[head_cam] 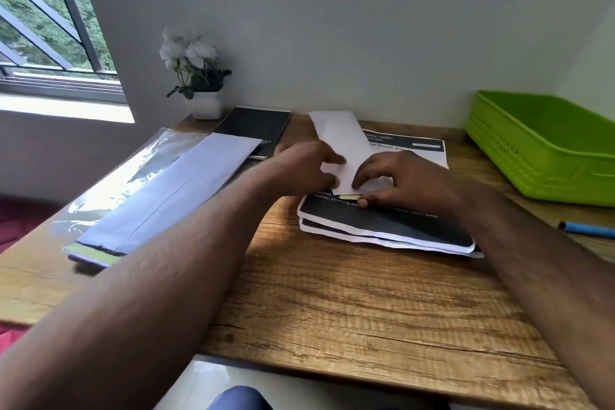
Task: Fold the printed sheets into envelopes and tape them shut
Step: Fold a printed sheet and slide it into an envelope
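Note:
A white envelope [339, 140] lies lengthwise on top of a stack of printed sheets [392, 226] with black panels and white text. My left hand [306, 170] grips the envelope's near left side. My right hand [399, 183] presses on its near end, and the thumb and fingertip pinch a yellow-green adhesive strip [349, 197] at the flap. A pack of white envelopes [173, 196] lies in an opened clear plastic sleeve on the left of the wooden desk [332, 303], with a yellow-green strip showing at its near end.
A green plastic basket [539, 150] stands at the back right. A blue pen [587, 230] lies near the right edge. A black notebook [256, 130] and a white pot of white flowers [199, 76] stand by the back wall. A window is on the left.

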Demonstrator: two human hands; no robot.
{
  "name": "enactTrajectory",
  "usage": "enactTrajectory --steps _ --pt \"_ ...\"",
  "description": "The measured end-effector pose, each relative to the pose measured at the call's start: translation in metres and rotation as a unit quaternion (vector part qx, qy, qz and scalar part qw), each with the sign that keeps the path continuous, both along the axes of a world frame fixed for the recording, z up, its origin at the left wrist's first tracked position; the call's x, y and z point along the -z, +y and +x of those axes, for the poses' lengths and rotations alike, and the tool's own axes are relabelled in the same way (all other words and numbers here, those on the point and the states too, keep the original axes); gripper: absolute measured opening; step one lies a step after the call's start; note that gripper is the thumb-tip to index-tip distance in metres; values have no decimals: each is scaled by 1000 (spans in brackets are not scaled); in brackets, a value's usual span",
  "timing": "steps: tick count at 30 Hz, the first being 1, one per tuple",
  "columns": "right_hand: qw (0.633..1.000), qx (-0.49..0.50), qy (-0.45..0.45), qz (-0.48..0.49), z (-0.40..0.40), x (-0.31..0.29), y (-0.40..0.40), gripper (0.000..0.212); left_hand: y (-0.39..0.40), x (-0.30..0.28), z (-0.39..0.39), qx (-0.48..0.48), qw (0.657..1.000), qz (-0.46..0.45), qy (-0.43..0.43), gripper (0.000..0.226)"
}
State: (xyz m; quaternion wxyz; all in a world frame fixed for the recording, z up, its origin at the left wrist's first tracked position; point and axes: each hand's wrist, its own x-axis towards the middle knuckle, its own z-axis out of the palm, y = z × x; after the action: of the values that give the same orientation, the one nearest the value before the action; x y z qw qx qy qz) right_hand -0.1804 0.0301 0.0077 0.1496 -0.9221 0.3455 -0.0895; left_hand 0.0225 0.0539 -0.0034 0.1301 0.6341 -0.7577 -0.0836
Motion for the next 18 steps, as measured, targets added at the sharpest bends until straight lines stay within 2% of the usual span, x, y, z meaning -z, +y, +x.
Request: enactTrajectory --steps 4,7,10,12,14,16,18 --pt "999 4 31 -8 -1 3 -2 37 0 1 -2 27 996 74 42 47" --pt "999 19 44 -2 -1 3 -4 45 0 2 -4 31 998 28 42 42" --pt "994 28 101 -41 0 4 -4 73 3 3 -7 23 997 64 32 55" --pt "992 44 119 25 -1 3 0 90 4 4 -10 20 996 85 10 51" --pt "995 47 60 67 -3 1 2 88 4 3 -12 13 998 61 20 46" --pt "997 49 -49 44 0 -4 -3 72 4 4 -12 11 999 49 21 49" --pt "989 72 -126 9 6 -13 -16 56 4 7 -12 14 998 62 11 61"
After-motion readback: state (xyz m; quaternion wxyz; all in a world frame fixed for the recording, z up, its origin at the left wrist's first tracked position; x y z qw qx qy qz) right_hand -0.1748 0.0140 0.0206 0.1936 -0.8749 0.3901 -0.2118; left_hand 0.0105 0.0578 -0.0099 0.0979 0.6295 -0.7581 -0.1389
